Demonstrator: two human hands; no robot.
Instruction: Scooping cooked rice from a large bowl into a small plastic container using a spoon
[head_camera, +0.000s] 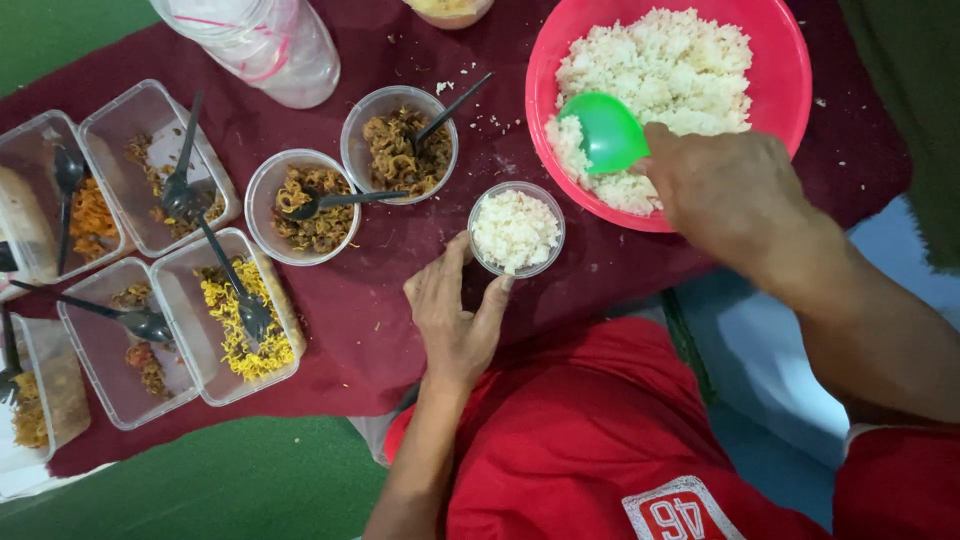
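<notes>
1. Right now the person's right hand (730, 190) reaches over the near rim of a big pink bowl (790, 90) heaped with white rice (665, 70); its grip is closed around the handle of a green scoop (605, 132), whose rounded back faces up and rests on the rice at the bowl's left side.
2. Just beside that bowl, touching its lower left edge or very nearly so, stands a small clear round cup (516, 230) filled level with rice. It sits below and to the left of the scoop, close to it.
3. The left hand (455, 315) steadies this cup from the near side: thumb and forefinger spread wide in a half ring, the fingertips (503, 285) touching its lower rim. The grip is open and cradling, not clamped.
4. Everything lies on a dark red cloth (380, 330) spread over the green surface (230, 480).
5. Further left, two more round cups (400, 140) hold brown noodle-like food, each with a black spoon (345, 200) in it.
6. Beyond them are rectangular clear trays (240, 320) with yellow noodles, orange shreds and other fillings, black spoons resting in them.
7. A clear plastic jar (265, 40) stands at the top edge, well apart from both hands.
8. The person wears a red shirt (580, 440).
</notes>
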